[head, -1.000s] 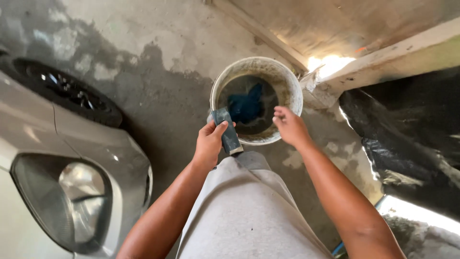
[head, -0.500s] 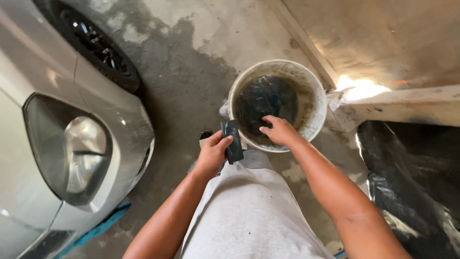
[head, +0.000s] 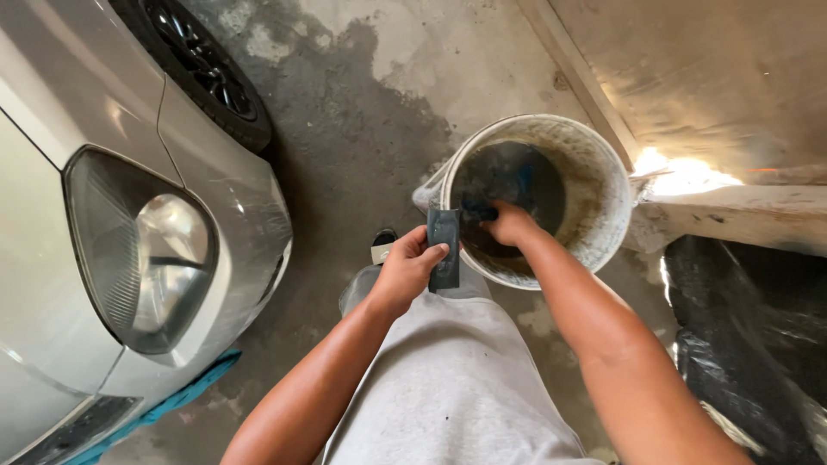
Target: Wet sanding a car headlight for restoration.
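A dirty white bucket (head: 603,185) stands on the concrete floor in front of me, with dark water and a blue cloth (head: 522,176) inside. My right hand (head: 510,226) reaches down into the bucket, fingers curled at the blue cloth near the water. My left hand (head: 405,269) stays just outside the bucket's near rim, gripping a flat dark rectangular pad (head: 444,247) held upright.
A silver car's front corner with headlight (head: 151,258) and front tyre (head: 202,69) fills the left. A blue cloth strip (head: 185,392) lies under the bumper. Black plastic sheeting (head: 749,344) lies at right, beside a pale concrete ledge (head: 732,215). The floor is wet.
My view has swung right and nearer, so the car looms larger. My right hand has gone from the bucket's rim down inside to the cloth. The left hand still holds the pad.
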